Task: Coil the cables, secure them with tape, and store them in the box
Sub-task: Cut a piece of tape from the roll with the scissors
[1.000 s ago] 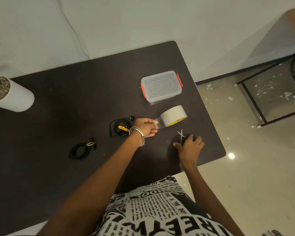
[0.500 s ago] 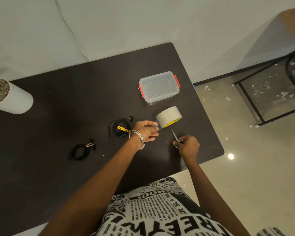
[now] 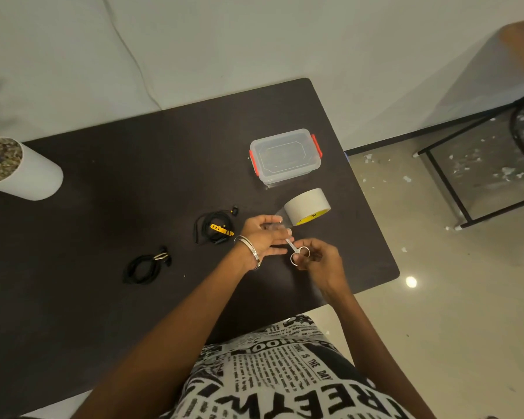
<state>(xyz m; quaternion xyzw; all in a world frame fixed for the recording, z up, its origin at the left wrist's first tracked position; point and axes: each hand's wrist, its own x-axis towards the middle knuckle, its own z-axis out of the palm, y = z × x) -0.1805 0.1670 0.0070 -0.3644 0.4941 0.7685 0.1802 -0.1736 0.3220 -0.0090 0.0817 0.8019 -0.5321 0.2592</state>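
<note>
Black coiled cable lies leftmost on dark table; yellow-strapped black coil nearby. Left hand, fingers extended, pinches clear tape strip off beige roll. Right hand grips small steel scissors. Lidded clear plastic box beyond.

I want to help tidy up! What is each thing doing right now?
Box: lid on.
Tape: strip pulled out.
Left hand: holding the strip.
Right hand: holding scissors.
Yellow-strap cable: coiled, on table.
Black cable: coiled, on table.
</note>
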